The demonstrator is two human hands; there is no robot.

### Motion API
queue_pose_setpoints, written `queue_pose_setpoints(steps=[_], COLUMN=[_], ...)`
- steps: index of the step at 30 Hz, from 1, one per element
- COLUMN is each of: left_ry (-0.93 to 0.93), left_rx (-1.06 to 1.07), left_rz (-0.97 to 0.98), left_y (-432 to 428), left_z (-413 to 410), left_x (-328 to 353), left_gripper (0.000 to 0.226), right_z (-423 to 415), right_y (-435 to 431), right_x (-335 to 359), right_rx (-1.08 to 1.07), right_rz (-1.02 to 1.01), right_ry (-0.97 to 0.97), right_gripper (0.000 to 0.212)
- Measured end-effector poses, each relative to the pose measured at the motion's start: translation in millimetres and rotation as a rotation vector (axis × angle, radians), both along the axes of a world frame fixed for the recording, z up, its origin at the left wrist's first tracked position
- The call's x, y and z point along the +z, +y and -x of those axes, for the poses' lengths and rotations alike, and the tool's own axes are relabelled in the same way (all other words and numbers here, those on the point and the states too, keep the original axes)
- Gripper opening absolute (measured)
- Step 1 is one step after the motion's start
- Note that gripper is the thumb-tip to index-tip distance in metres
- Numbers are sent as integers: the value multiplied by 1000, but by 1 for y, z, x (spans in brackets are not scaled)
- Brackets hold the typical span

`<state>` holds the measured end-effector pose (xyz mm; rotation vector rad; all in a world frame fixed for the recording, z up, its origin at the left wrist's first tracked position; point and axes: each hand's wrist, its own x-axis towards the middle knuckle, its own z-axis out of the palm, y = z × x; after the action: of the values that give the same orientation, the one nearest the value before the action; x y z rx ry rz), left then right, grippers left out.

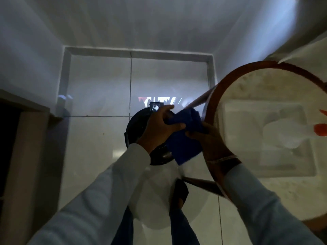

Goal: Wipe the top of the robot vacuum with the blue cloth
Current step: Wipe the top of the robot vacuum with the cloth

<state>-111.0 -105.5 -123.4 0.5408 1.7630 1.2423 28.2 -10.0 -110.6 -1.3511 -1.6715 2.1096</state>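
A round black robot vacuum (135, 126) lies on the pale tiled floor, mostly hidden behind my hands. The blue cloth (185, 138) hangs in the air above it, held between both hands. My left hand (157, 128) grips the cloth's upper left part. My right hand (210, 140) pinches its right edge. The cloth looks folded at the top and drops down to a loose lower corner. I cannot tell whether it touches the vacuum.
A round table with a reddish-brown rim (217, 96) stands close on the right, bearing a white tray (265, 138). One table leg (203, 186) juts out below. White walls enclose the floor; a dark doorway (8, 138) is at the left.
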Motion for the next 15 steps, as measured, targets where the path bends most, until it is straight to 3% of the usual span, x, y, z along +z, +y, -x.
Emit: queue_pose_setpoints(steps=[4, 9, 12, 15], left_ry=[258, 546, 733, 876], left_rx=[64, -434, -686, -821], left_rz=[66, 228, 296, 328], left_y=[-33, -70, -76, -74], left_z=[20, 52, 61, 69], left_x=[-65, -155, -190, -211], left_gripper=[74, 129, 144, 148], right_z=[34, 49, 40, 22], right_y=[-14, -9, -25, -52], right_x=[-61, -139, -182, -206], right_rx=[-49, 32, 233, 293], right_rz=[-247, -978, -1075, -1072], right_ry=[-108, -182, -239, -211], right_gripper=[25, 28, 34, 36])
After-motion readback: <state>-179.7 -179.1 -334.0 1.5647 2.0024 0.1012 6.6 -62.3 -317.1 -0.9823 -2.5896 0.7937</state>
